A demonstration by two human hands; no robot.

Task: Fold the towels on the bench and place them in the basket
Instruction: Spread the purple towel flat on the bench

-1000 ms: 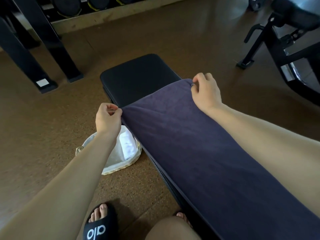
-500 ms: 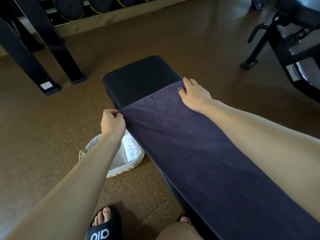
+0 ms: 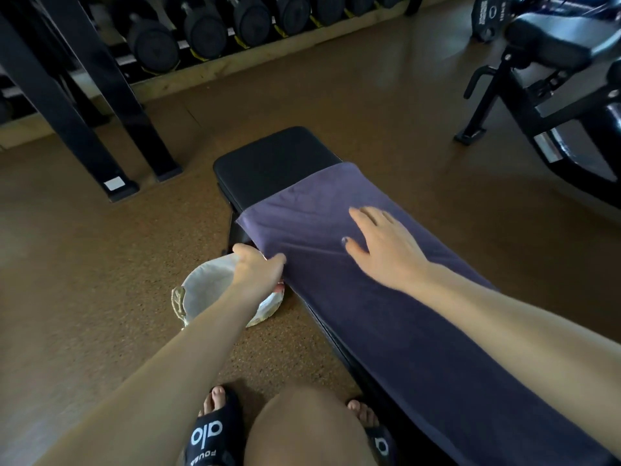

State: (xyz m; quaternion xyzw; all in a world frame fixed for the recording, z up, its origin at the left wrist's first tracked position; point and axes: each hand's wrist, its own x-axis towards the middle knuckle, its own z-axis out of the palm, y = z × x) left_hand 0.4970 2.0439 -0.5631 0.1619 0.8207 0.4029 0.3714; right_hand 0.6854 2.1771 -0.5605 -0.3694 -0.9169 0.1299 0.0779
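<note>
A long purple towel (image 3: 386, 314) lies spread flat along the black bench (image 3: 272, 163), its far end short of the bench's far end. My right hand (image 3: 383, 247) rests flat on the towel with fingers spread. At the towel's left edge my left hand (image 3: 258, 269) has its thumb on top of the cloth and its fingers curled down over the bench side, holding that edge. Below the left hand, on the floor beside the bench, stands a white-lined woven basket (image 3: 201, 290). My left forearm covers most of its contents.
A dumbbell rack (image 3: 208, 31) with black uprights (image 3: 84, 112) stands at the far left. Another black exercise machine (image 3: 554, 95) is at the far right. Brown floor surrounds the bench. My knee and feet in black slides (image 3: 211, 432) are at the bottom.
Both hands have let go of the towel's far corners and slid back toward me. The right hand now lies flat on the cloth and the left holds the left edge lower down.
</note>
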